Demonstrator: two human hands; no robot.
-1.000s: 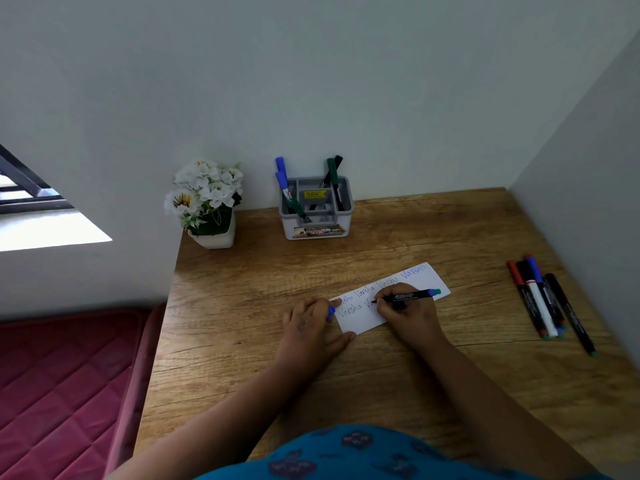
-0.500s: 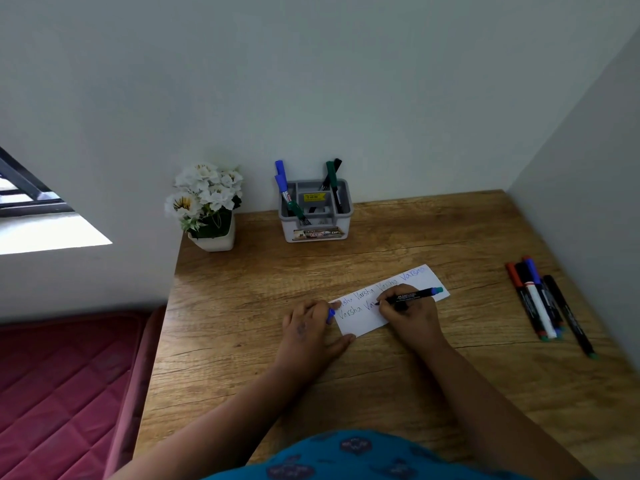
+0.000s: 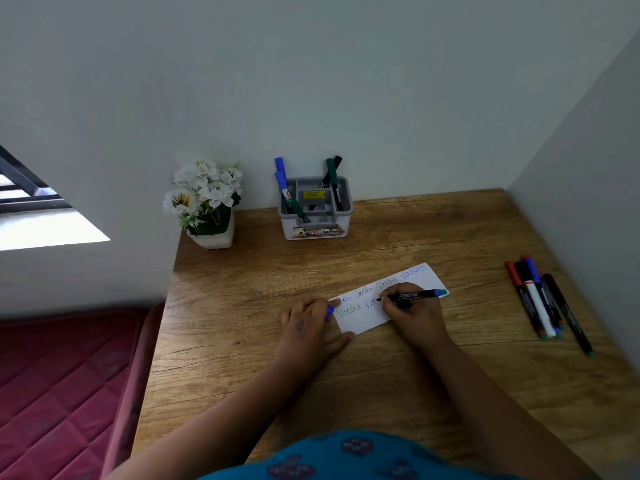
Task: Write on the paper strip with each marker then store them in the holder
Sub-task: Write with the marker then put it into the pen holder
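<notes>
A white paper strip (image 3: 363, 315) with several handwritten words lies at the middle of the wooden desk (image 3: 242, 289). My right hand (image 3: 414, 315) grips a black marker (image 3: 412, 295) with a blue end, its tip touching the strip's second line. My left hand (image 3: 306, 329) presses on the strip's left end and holds a blue cap (image 3: 329, 312) between its fingers. A grey and white holder (image 3: 316, 211) at the back wall carries several blue, green and black markers. Several loose markers (image 3: 540, 299) lie on the desk at the right.
A white pot of white flowers (image 3: 204, 202) stands at the desk's back left corner. Walls close the desk at the back and on the right. A red mattress (image 3: 62, 382) lies beyond the desk's left edge.
My right hand has shifted slightly right along the strip's second line with the marker tip on the paper. The left hand stays put on the strip.
</notes>
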